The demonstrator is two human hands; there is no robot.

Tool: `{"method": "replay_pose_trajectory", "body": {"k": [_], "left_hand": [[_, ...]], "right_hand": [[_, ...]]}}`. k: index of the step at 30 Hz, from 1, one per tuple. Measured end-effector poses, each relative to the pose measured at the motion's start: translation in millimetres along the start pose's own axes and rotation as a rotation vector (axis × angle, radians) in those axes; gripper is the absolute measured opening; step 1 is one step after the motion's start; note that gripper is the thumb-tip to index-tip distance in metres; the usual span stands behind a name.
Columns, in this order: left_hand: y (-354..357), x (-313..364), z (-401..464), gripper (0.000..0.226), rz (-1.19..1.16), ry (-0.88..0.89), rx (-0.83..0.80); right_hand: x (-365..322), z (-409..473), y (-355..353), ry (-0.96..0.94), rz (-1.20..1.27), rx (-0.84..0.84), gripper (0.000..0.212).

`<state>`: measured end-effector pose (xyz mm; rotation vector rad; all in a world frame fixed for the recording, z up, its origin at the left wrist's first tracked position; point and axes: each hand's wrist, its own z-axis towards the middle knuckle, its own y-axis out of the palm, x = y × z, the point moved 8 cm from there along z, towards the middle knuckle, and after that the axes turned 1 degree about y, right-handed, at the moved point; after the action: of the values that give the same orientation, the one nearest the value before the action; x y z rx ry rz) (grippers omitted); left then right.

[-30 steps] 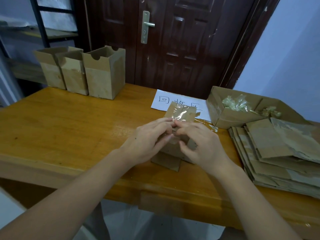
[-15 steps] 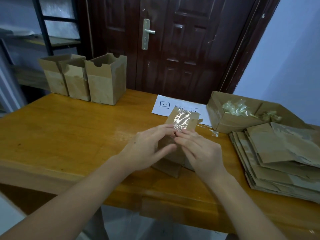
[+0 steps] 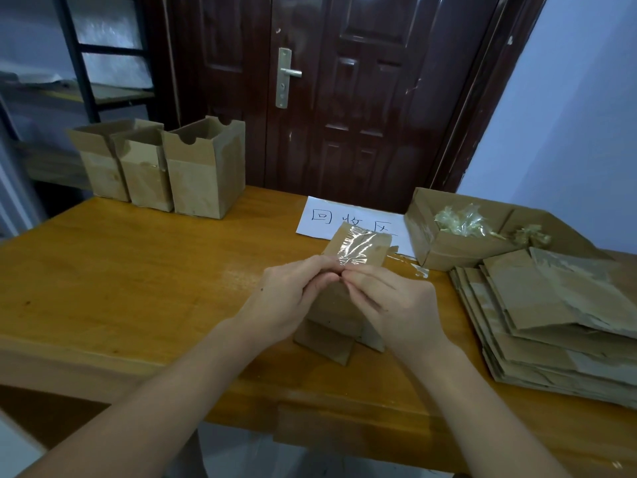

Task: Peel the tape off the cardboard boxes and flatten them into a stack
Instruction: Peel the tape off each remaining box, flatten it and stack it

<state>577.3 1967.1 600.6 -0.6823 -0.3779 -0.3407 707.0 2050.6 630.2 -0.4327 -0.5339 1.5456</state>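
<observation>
Near the front edge of the wooden counter, about the middle, a small cardboard box stands with shiny clear tape across its top. Both hands meet at the near top edge of the box. The left hand curls round the left side of the box and holds it. The right hand has its fingers bent, and its fingertips pinch at the near end of the tape, touching the left fingertips.

At the back left corner three open boxes stand upright in a row, close beside each other. At the back edge, just behind the small box, lies a white paper sign with black writing. At the back right sits a low open box with balls of used tape inside. Along the right edge lies a stack of flat cardboard, touching the low box. Behind the counter is a dark door with a metal handle.
</observation>
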Motion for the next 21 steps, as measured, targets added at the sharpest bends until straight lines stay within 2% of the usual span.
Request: {"method": "replay_pose_trajectory", "body": {"k": [2, 5, 9, 15, 21], "left_hand": [[-0.2, -0.8, 3.7, 0.042, 0.007, 0.009, -0.021], [-0.4, 1.5, 10.5, 0.036, 0.04, 0.063, -0.038], [-0.8, 3.8, 12.3, 0.033, 0.086, 0.099, -0.049], [-0.2, 5.1, 11.5, 0.038, 0.14, 0.058, -0.075], [-1.9, 10.6, 7.9, 0.041, 0.202, 0.069, -0.051]], "right_hand": [[-4.2, -1.0, -1.8, -0.067, -0.06, 0.031, 0.017], [-0.5, 1.1, -2.3, -0.016, -0.049, 0.022, 0.019], [1.2, 5.4, -0.4, 0.059, -0.036, -0.057, 0.019], [15.5, 15.9, -2.1, 0.205, 0.1, -0.237, 0.015], [21.2, 17.5, -1.8, 0.281, 0.113, -0.284, 0.022]]}}
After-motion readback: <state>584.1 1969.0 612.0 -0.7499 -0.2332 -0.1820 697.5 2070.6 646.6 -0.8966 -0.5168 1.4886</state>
